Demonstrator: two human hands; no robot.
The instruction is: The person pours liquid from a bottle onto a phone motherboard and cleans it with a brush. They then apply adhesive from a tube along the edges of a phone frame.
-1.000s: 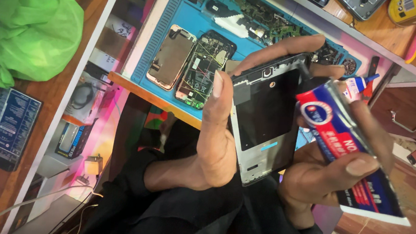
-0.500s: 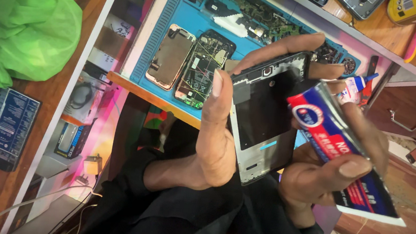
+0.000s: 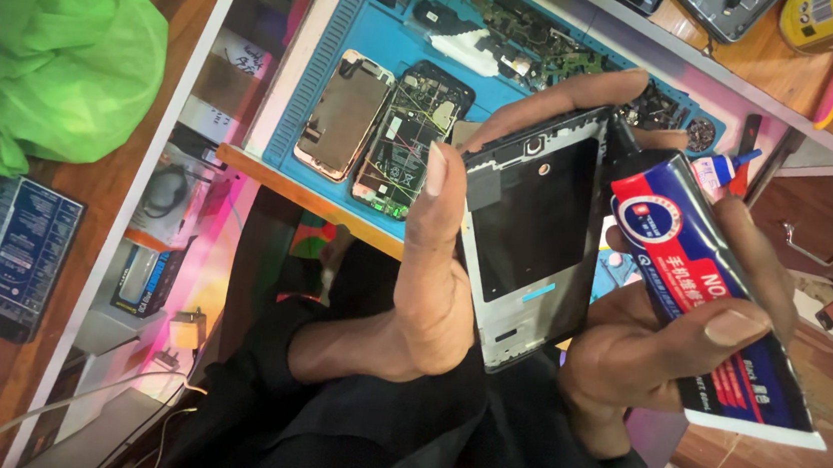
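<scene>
Phone frame (image 3: 534, 236), dark in the middle with a silver rim, sits upright in the middle of the view, held above the person's lap and just near of the desk (image 3: 312, 187). Left hand (image 3: 432, 286) is closed around it, thumb pressed along its left edge and fingers wrapped behind to its far end. Right hand (image 3: 662, 351) is shut around a glue tube (image 3: 707, 295), blue and red with a flattened near end, thumb lying across its front; the tube's dark nozzle points at the frame's far right corner, and I cannot tell whether it touches.

Largest of the surroundings is a green bag (image 3: 50, 56) on the wooden surface at far left. A blue mat (image 3: 482, 4) covers the desk beyond the hands. On the mat lie two opened phones side by side: one with a coppery back (image 3: 344, 114), and right of it one with its circuit boards showing (image 3: 408, 135). Further right on the mat lie loose circuit boards (image 3: 544, 44). A blue box (image 3: 18, 249) lies at near left.
</scene>
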